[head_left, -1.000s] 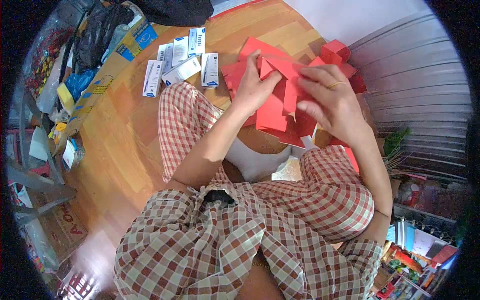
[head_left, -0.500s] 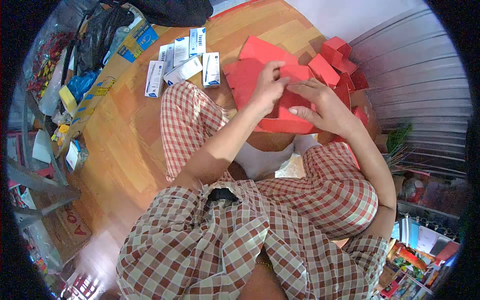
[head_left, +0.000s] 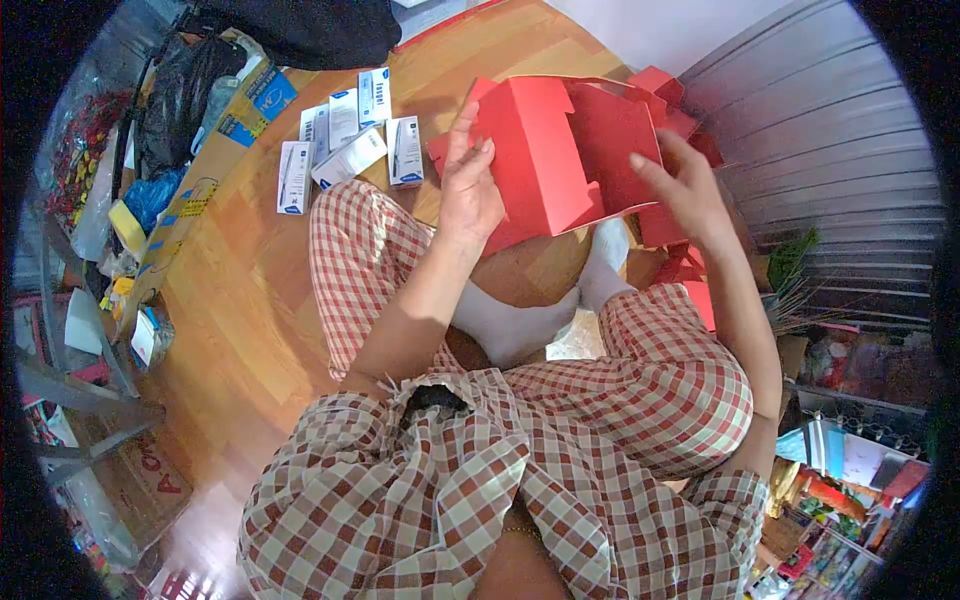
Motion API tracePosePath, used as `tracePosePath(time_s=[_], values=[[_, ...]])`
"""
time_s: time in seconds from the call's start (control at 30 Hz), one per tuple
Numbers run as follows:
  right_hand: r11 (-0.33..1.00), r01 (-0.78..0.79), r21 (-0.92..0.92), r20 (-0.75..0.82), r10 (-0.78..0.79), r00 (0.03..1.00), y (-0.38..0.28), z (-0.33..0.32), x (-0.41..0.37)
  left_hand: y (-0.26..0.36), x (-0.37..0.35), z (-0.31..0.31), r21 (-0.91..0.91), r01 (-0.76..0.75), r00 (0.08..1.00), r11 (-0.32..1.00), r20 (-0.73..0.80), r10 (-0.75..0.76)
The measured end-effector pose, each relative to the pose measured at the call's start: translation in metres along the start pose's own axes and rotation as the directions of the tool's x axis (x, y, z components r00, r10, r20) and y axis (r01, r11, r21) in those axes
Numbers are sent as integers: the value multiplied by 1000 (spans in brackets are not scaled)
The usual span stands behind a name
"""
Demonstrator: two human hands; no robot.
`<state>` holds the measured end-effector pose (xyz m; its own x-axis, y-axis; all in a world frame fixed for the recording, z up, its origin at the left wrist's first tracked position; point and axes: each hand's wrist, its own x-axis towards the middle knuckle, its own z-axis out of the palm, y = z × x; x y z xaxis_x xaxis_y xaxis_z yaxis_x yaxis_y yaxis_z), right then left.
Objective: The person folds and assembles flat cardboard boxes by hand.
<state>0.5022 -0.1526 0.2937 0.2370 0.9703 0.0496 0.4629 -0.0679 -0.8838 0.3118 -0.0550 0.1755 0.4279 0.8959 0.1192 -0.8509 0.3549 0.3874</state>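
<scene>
A red cardboard sheet, creased into panels with notched edges, stands partly folded in front of my lap. At its left side is my left hand, palm turned toward the board, fingers stretched up and thumb apart. My right hand is at the right side panel, thumb and fingers spread apart near its edge. Between the hands, the middle panel rises at a crease and a further panel slopes away to the right.
Several small white-and-blue boxes lie on the wooden floor to the left. Folded red cardboard pieces are piled beyond my right hand, beside a grey corrugated panel. An open carton with bags stands far left.
My hands have moved apart, left hand to the left and right hand to the right. The red cardboard, flatter before, now stands folded up along its creases.
</scene>
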Motion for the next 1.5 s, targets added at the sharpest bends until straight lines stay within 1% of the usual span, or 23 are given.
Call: tracePosePath(time_s=[0.03,0.07,0.13,0.17,0.2,0.23,0.27,0.37,0.43,0.5,0.6,0.67,0.73,0.77,0.9,0.97,1.0,1.07,1.23,1.3,1.33,1.4,1.5], values=[[996,-24,-87,70,30,997,10,-2,3,1,0,1,18,-16,1000,1000,20,16],[996,-21,-87,75,28,997,16,-2,4,-1,1,-3,19,-21,1000,1000,18,21],[988,-44,-146,79,56,995,26,1,5,-5,5,-13,286,-1,999,958,40,-11],[944,72,-322,53,-58,997,24,4,7,0,4,-10,289,-5,999,957,40,-6],[944,76,-320,55,-62,997,20,6,7,5,2,-8,213,203,979,956,-65,-193],[874,116,-472,43,-109,993,15,9,5,10,2,-4,115,398,913,910,-152,-380],[777,146,-612,39,-155,987,6,12,3,12,2,1,115,397,913,911,-153,-378],[704,205,-680,115,-173,978,-8,19,0,7,4,9,141,395,912,908,-183,-368],[673,227,-703,124,-198,972,-9,22,-3,0,8,10,298,409,888,862,-348,-301],[641,249,-726,131,-226,965,-10,21,-2,1,4,20,303,416,886,857,-348,-307],[719,250,-648,121,-227,966,-12,16,-3,0,2,15,309,439,879,843,-342,-332],[810,147,-567,121,-95,988,-11,11,-3,-7,4,4,311,453,874,835,-337,-349],[839,103,-534,113,-49,992,-20,12,-4,-16,5,-5,271,340,925,900,-268,-269],[863,62,-501,107,-10,994,-22,12,-4,-17,5,-4,270,342,924,900,-269,-270],[901,85,-425,75,-58,995,-18,11,-2,-18,6,-1,190,268,939,945,-272,-212],[992,85,-92,114,-75,991,-24,9,-3,-14,6,1,149,256,937,955,-282,-207],[992,85,-92,114,-74,991,-21,7,-2,-10,6,3,96,243,933,965,-296,-206],[970,181,159,204,-212,956,-12,-1,0,-2,7,6,42,227,928,973,-312,-203],[974,207,90,206,-222,953,-10,2,-4,6,6,19,-20,206,944,978,-259,-204],[982,169,-84,152,-155,976,-7,4,-1,3,2,24,-2,189,950,982,-252,-183],[982,171,-84,153,-157,976,-9,5,-1,2,0,25,18,174,955,985,-245,-165],[997,52,64,118,-59,991,-18,10,-2,2,-1,26,1,166,952,986,-261,-160],[999,32,22,173,-36,984,-21,9,-2,7,1,28,3,159,952,987,-265,-152]])
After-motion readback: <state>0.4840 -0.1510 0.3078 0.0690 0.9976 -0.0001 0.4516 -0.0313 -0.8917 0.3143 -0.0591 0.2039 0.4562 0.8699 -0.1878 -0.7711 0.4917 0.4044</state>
